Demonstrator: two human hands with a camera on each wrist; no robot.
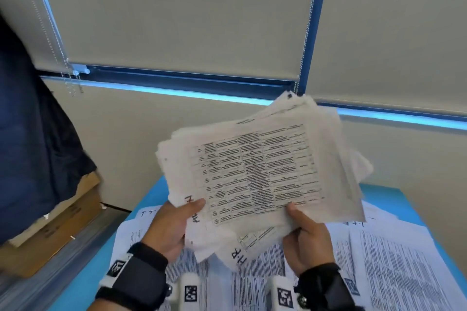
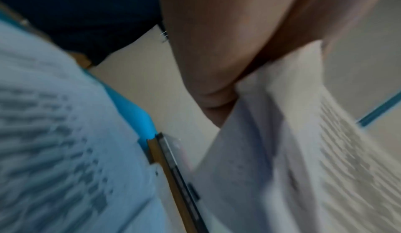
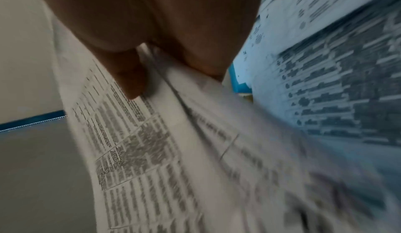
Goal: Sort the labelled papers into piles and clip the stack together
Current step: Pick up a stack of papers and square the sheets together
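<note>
A thick, uneven stack of printed papers (image 1: 262, 171) is held up in the air above the blue table (image 1: 394, 199), tilted toward me. My left hand (image 1: 177, 222) grips its lower left corner, thumb on top beside a handwritten label. My right hand (image 1: 305, 237) grips the lower right edge, thumb on the printed table. A small dark dot shows at the stack's far top corner. In the left wrist view the stack (image 2: 282, 133) is pinched under the thumb. In the right wrist view the thumb presses the top sheet (image 3: 141, 142). No clip can be made out.
More printed sheets (image 1: 394, 260) with handwritten letters lie spread over the blue table below my hands. A cardboard box (image 1: 58, 230) under dark blue cloth (image 1: 30, 134) stands at the left. A wall and window blinds (image 1: 177, 12) rise behind the table.
</note>
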